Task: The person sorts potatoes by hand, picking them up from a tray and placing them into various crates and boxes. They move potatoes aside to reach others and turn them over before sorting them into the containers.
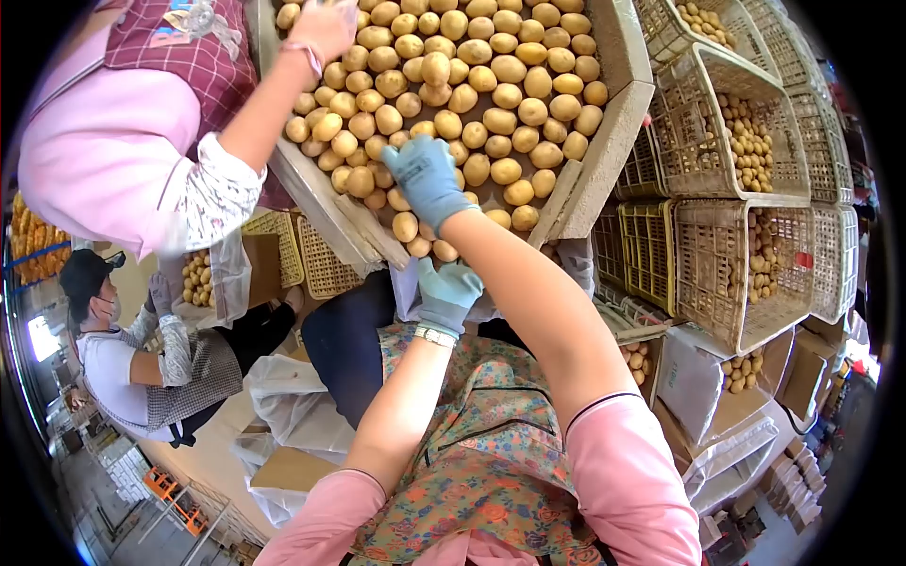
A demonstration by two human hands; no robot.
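My R hand point(427, 179), gloved, has its fingers bent down among the potatoes point(499, 121); tips are hidden, so can't tell if they're clamped on one. L hand point(449, 291), also gloved, is nearer me, at the narrow end, just beside the last few; can't tell if its fingers are apart or together. Potatoes look small & rounded, approx. palm-size: prob. light singly, firm, no give. Skins look smooth w/ a bit of dust, so might roll or slip a little; flesh prob. bruises if dropped. Best hold IMO: round the widest part, fingers one side, thumb opp. They're mostly 1 layer deep on the walled surface point(612, 127), packed close, so fingertips prob. need to go in from above via gaps. Further out: co-worker's hand point(326, 36) over the far L edge; crates point(710, 274) w/ more potatoes to my R.
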